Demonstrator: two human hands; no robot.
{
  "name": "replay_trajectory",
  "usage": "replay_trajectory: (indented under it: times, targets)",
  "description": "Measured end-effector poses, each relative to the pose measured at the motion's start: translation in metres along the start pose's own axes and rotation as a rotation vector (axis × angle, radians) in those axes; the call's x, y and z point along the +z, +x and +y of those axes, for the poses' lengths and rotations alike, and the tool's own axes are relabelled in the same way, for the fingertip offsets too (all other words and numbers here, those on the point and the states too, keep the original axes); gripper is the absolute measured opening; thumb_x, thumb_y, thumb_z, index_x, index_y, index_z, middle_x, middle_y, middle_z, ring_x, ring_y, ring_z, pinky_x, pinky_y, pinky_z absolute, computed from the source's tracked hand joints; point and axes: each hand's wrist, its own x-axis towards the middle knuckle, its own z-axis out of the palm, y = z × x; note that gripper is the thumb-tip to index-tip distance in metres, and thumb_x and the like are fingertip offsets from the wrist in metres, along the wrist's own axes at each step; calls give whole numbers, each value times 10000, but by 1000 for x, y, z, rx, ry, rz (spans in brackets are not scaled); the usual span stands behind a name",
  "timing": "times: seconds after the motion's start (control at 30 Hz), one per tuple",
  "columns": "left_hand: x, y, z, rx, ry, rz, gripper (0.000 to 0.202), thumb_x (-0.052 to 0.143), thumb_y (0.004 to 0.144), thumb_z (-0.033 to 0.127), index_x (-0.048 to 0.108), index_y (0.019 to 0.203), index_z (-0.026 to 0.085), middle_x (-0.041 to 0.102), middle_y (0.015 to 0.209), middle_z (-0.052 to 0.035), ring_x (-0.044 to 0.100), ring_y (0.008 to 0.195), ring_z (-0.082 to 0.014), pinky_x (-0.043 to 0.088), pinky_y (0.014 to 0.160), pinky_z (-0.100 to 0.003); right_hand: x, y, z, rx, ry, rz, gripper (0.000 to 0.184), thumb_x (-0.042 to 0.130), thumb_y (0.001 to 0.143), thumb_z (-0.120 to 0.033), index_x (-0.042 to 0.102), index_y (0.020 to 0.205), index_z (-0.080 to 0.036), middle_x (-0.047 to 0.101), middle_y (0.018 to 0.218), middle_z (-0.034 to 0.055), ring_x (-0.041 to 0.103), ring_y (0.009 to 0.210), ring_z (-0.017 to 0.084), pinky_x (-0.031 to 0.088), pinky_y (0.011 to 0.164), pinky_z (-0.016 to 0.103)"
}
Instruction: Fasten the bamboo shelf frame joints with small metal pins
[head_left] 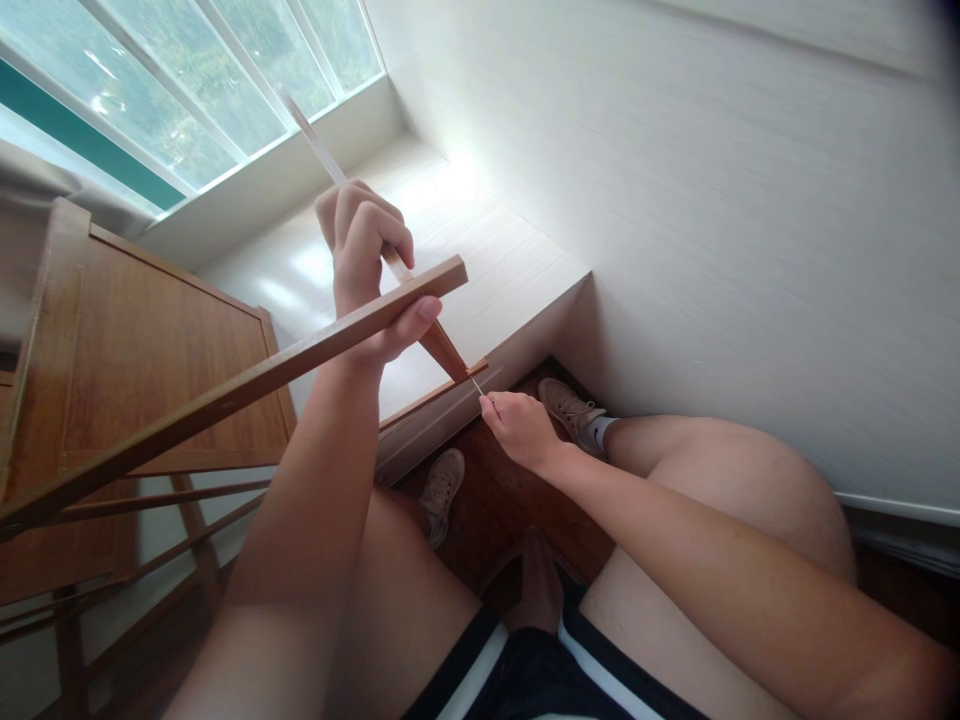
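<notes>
My left hand (367, 235) is closed around a wooden frame. Its long brown bar (300, 350) runs from near my thumb down to the left edge. A second wooden bar (444, 347) passes through my fingers, slanting from the window side down to the right. At its lower end it meets a thin wooden strip (420, 402). My right hand (521, 428) is closed in a pinch on a thin metal rod (475, 384), whose far tip touches the corner where bar and strip meet. The rest of the rod is hidden inside my fingers, so its kind cannot be made out.
A wooden panelled piece of furniture (165, 350) with slatted legs stands at left. Ahead is a pale ledge (495, 250) beneath a barred window (202, 80). A white wall (712, 230) rises at right. My shoes (442, 490) rest on the dark wooden floor (495, 500).
</notes>
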Motion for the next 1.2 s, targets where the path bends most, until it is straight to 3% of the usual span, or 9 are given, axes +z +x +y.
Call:
replay_trajectory:
  times: [0.27, 0.47, 0.67, 0.87, 1.2]
  targets:
    - [-1, -3, -4, -21, -6, 0, 618, 406, 730, 855, 468, 842, 250, 435, 879, -56, 453, 1078, -306, 315, 998, -590, 17, 0, -1, 127, 625, -92, 415, 234, 962, -473, 271, 622, -237, 319, 524, -57, 350, 443, 93, 306, 453, 232]
    - [0, -2, -1, -1, -5, 3, 610, 399, 742, 846, 469, 831, 247, 428, 863, -55, 456, 1065, -303, 332, 987, -596, 22, -5, -6, 192, 840, -152, 390, 238, 939, -498, 257, 636, -252, 279, 528, -74, 337, 407, 93, 296, 371, 218]
    - [0, -2, -1, -13, -25, 5, 638, 403, 713, 871, 466, 835, 248, 434, 877, -58, 444, 1092, -308, 306, 1021, -607, 28, -15, -2, 155, 763, -80, 419, 293, 951, -497, 304, 622, -237, 318, 532, -61, 329, 458, 96, 292, 457, 236]
    - [-2, 1, 1, 31, 19, 17, 648, 391, 727, 867, 464, 805, 228, 427, 832, -41, 485, 1016, -284, 372, 948, -610, 15, -7, 2, 74, 512, 35, 418, 366, 967, -423, 336, 608, -211, 332, 567, -44, 321, 545, 110, 227, 560, 279]
    - [0, 3, 5, -16, 5, 33, 625, 413, 706, 869, 472, 781, 251, 429, 814, -49, 475, 981, -285, 378, 943, -587, 8, -4, 0, 21, 213, 32, 405, 352, 981, -364, 353, 606, -210, 374, 556, -32, 347, 527, 118, 218, 577, 286]
